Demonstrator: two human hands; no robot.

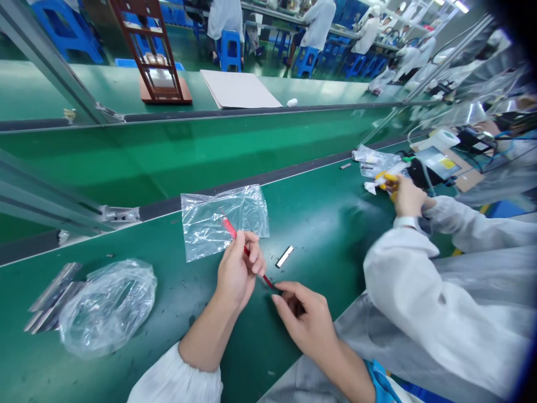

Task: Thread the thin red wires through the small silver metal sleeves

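The green table (172, 319) is lying under all the fingers. A flat clear plastic bag (201, 229) is resting just past the left fingertips. The left hand (240, 267) is pinching a thin red stick (229, 226), which is poking out on both sides of the fingers. Its low end is reaching the right hand (304, 310), whose thumb and pointing finger are bending close together; I cannot tell if they are squeezing it. A little silver-and-black strip (285, 257) is lying just beyond the right fingertips.
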